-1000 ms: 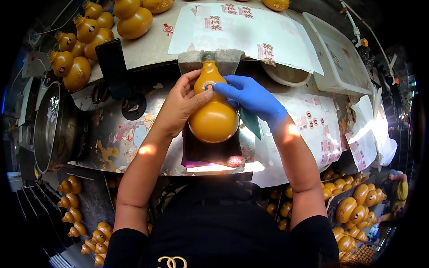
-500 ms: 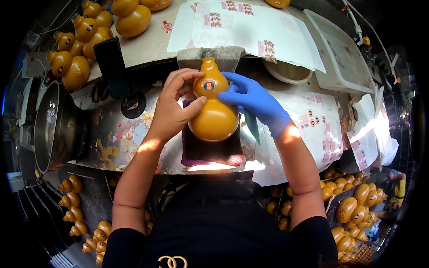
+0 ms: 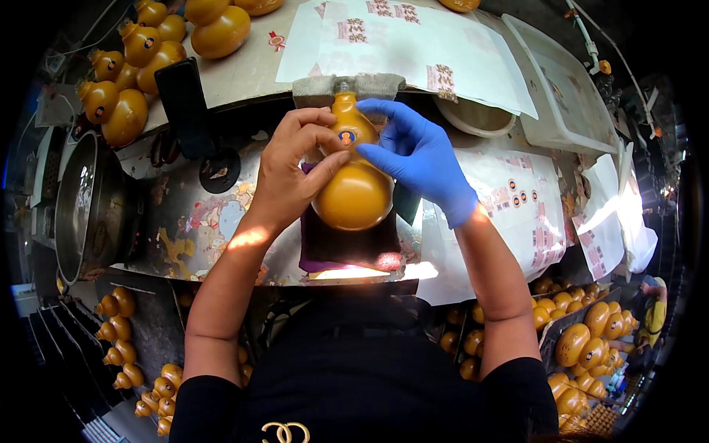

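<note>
Left hand (image 3: 292, 173), bare, grasps the glossy orange gourd-shaped plastic bottle (image 3: 354, 193) from its left side, thumb lying across the waist and fingers curled over the upper bulb. Right hand (image 3: 417, 159), in a blue rubber glove, is not clenched: its fingertips press on the neck from the right, beside a small round blue-and-red sticker (image 3: 346, 136) on the upper bulb. Whether the gloved hand fully grips the bottle cannot be told.

Bottle position: lying on a dark purple cloth pad (image 3: 347, 247) at the near middle of the worn metal workbench (image 3: 199, 229). Long axis runs near to far; the wide round base points toward the person, the narrow neck points away, its tip against a grey padded block (image 3: 314, 87) at the far side.

Surroundings: sheets of white paper with rows of small stickers (image 3: 517, 199) lie just right of the pad, and further white sheets (image 3: 399, 37) lie beyond the block. More orange gourd bottles (image 3: 122, 111) are piled at the far left, with 2 larger ones (image 3: 218, 29) at far centre. A round steel basin (image 3: 85, 207) sits at left. Further orange bottles (image 3: 583, 347) fill crates at near right and near left.
</note>
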The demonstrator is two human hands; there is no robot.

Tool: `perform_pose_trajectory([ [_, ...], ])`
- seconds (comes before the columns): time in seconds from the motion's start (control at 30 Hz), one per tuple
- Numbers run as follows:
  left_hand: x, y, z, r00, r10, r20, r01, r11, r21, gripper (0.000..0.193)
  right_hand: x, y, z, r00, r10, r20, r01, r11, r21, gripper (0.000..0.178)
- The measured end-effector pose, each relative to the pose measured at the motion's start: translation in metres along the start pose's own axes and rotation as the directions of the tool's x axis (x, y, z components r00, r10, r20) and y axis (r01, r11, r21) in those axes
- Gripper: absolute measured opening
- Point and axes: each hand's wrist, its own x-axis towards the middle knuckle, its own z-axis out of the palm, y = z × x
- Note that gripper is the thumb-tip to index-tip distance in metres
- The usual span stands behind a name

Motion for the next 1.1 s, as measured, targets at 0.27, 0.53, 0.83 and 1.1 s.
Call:
perform_pose_trajectory([
  [0.27, 0.005, -0.004, -0.001, 0.991, -0.087, -0.101, 0.058, 0.964, -0.261, 0.019, 0.006, -0.013, 0.008, 0.957, -0.291, 0.026, 0.278, 0.883, -0.379, 0.017],
  [0.53, 0.012, 0.001, -0.008, 0.995, -0.101, 0.016, 0.101, 0.944, -0.313, 0.027, 0.007, -0.038, -0.001, 0.969, 0.245, 0.042, -0.246, 0.921, 0.303, 0.018],
  [0.83, 0.020, 0.025, -0.010, 0.982, -0.174, 0.078, 0.188, 0.945, -0.268, 0.012, -0.001, -0.053, -0.019, 0.952, 0.250, 0.176, -0.284, 0.936, 0.206, 0.024],
  [1.1, 0.026, 0.033, -0.012, 0.981, -0.196, -0.004, 0.186, 0.939, -0.288, 0.006, -0.009, -0.052, -0.067, 0.984, 0.156, 0.092, -0.173, 0.958, 0.228, 0.013],
])
